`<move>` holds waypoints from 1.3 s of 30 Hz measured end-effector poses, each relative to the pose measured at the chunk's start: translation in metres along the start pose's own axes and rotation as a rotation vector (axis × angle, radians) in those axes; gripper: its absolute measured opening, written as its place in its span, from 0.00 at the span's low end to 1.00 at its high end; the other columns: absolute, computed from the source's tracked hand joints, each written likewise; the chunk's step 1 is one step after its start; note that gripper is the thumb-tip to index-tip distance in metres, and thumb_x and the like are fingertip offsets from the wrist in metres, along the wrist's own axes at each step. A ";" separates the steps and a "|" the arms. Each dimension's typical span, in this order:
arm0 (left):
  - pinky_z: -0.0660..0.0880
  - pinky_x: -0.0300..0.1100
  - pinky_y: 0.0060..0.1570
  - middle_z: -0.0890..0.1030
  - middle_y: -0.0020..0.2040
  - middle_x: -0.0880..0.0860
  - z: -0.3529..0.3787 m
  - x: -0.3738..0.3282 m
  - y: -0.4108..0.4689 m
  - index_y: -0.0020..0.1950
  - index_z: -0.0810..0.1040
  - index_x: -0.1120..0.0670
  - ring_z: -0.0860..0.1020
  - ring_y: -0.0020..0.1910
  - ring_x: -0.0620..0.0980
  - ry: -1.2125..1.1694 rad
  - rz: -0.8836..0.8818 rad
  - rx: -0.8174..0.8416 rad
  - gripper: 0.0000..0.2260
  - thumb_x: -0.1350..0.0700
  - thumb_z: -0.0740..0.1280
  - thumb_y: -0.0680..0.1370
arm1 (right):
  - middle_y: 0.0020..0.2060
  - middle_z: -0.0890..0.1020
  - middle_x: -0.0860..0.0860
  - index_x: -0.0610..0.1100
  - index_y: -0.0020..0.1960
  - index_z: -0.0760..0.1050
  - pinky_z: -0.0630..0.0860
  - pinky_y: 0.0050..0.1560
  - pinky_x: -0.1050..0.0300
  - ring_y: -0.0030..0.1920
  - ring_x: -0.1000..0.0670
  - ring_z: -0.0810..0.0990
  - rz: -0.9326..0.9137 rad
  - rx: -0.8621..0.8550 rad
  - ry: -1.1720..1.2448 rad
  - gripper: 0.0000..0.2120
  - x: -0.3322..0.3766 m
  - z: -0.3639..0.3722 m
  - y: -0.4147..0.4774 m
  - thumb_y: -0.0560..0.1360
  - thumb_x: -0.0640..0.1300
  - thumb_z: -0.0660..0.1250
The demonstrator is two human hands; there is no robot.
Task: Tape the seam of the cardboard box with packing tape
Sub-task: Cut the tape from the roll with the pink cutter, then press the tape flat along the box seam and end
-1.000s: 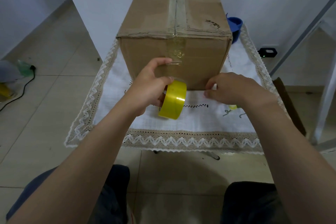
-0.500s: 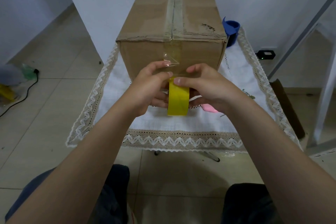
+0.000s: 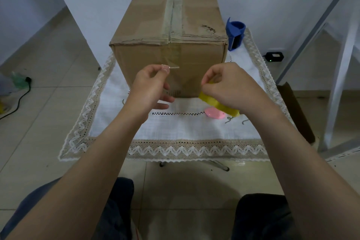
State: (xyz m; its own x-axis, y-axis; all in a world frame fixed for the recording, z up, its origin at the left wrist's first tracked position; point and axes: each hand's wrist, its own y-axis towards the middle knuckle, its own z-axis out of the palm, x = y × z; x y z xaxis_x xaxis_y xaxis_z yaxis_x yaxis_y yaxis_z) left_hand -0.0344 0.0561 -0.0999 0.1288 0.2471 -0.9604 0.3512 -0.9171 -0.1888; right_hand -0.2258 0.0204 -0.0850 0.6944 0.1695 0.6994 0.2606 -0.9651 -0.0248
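A brown cardboard box (image 3: pixel 196 25) stands on a small table, its top seam (image 3: pixel 173 11) covered by a strip of clear tape that runs down onto the near face. In front of that face, my left hand (image 3: pixel 150 87) pinches the loose end of the clear tape (image 3: pixel 173 67) between thumb and forefinger. My right hand (image 3: pixel 229 87) grips the yellow tape roll (image 3: pixel 218 104) to the right, just above the cloth. Much of the roll is hidden under the palm.
A white lace-edged tablecloth (image 3: pixel 175 130) covers the table. A pink object (image 3: pixel 215 114) lies on it under my right hand. A blue holder (image 3: pixel 234 34) stands right of the box. Walls, a black device (image 3: pixel 274 57), a floor cable (image 3: pixel 21 95) and a white frame (image 3: pixel 342 60) surround the table.
The roll passed from my left hand to my right and moved right. My left hand now pinches the loose tape end, and the hands have spread apart.
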 end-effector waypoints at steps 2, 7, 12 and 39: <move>0.80 0.41 0.28 0.77 0.39 0.50 0.000 0.001 0.002 0.62 0.79 0.47 0.81 0.27 0.47 -0.008 0.007 -0.022 0.10 0.47 0.64 0.84 | 0.39 0.81 0.57 0.54 0.42 0.81 0.77 0.44 0.53 0.42 0.49 0.80 0.033 -0.098 -0.210 0.03 -0.012 -0.005 0.001 0.72 0.47 0.70; 0.78 0.39 0.29 0.76 0.38 0.49 0.001 0.003 0.005 0.58 0.83 0.47 0.79 0.25 0.44 -0.016 0.037 -0.067 0.09 0.48 0.65 0.83 | 0.41 0.81 0.50 0.54 0.48 0.82 0.72 0.42 0.51 0.40 0.45 0.74 0.064 -0.299 -0.505 0.06 -0.050 -0.003 0.014 0.76 0.45 0.68; 0.77 0.38 0.28 0.76 0.37 0.48 0.000 0.004 0.007 0.53 0.84 0.49 0.79 0.25 0.43 -0.009 0.046 -0.090 0.08 0.48 0.67 0.82 | 0.35 0.78 0.50 0.53 0.50 0.83 0.71 0.42 0.51 0.39 0.43 0.77 0.041 -0.375 -0.510 0.10 -0.074 0.010 0.027 0.77 0.40 0.66; 0.73 0.36 0.26 0.71 0.29 0.48 -0.010 0.003 0.015 0.43 0.85 0.53 0.70 0.21 0.44 -0.089 0.011 -0.062 0.06 0.54 0.72 0.78 | 0.22 0.77 0.51 0.44 0.45 0.87 0.68 0.24 0.62 0.21 0.52 0.71 0.181 -0.071 0.690 0.12 0.027 0.059 0.030 0.79 0.52 0.73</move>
State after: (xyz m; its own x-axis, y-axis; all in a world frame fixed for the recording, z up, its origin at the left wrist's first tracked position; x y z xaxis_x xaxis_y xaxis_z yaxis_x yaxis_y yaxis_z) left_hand -0.0198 0.0462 -0.1033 0.0510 0.2061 -0.9772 0.4069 -0.8979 -0.1681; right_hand -0.1600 0.0080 -0.1094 0.1338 -0.1368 0.9815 0.1210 -0.9808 -0.1532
